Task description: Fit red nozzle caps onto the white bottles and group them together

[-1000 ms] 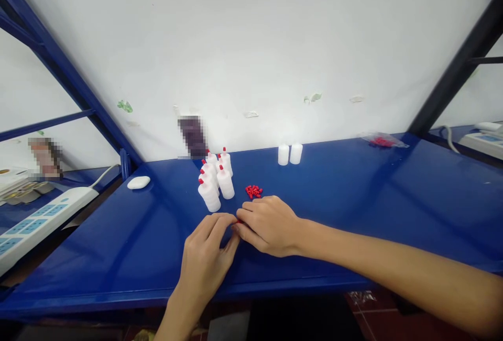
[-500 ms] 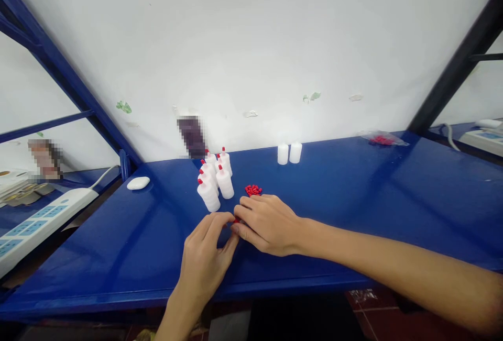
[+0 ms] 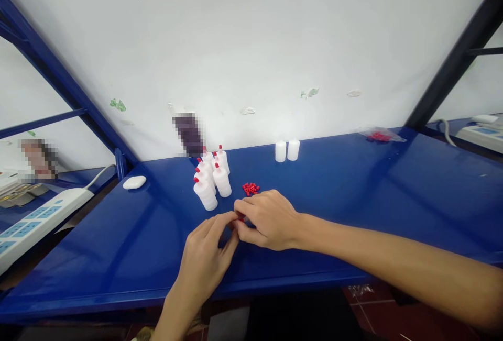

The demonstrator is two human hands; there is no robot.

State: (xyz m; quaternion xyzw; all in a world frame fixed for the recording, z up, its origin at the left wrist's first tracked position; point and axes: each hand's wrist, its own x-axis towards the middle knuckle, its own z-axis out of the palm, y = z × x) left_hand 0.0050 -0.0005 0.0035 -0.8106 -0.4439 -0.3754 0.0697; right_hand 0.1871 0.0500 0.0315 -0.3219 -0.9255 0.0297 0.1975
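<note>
L hand [image 3: 206,252] & R hand [image 3: 269,220] are pinching sm. red cap [image 3: 241,220] btwn fingertips, nr wht bottles [image 3: 222,182].
Pwr strip [image 3: 33,223] detail is looking too sm. to read; fingers are hiding most of cap; pixelation is masking dark obj. [image 3: 189,134] by wall [image 3: 251,42].

The flat blue bench [image 3: 353,189] looks smooth and glossy, like painted metal. The white cylindrical bottles [image 3: 222,182] seem of smooth plastic, as do the small red tubular caps [image 3: 250,189]. The clear thin bag [image 3: 393,136] is of shiny plastic film. The white wall [image 3: 251,32] looks matt, with rough peeled patches [image 3: 247,111].
</note>
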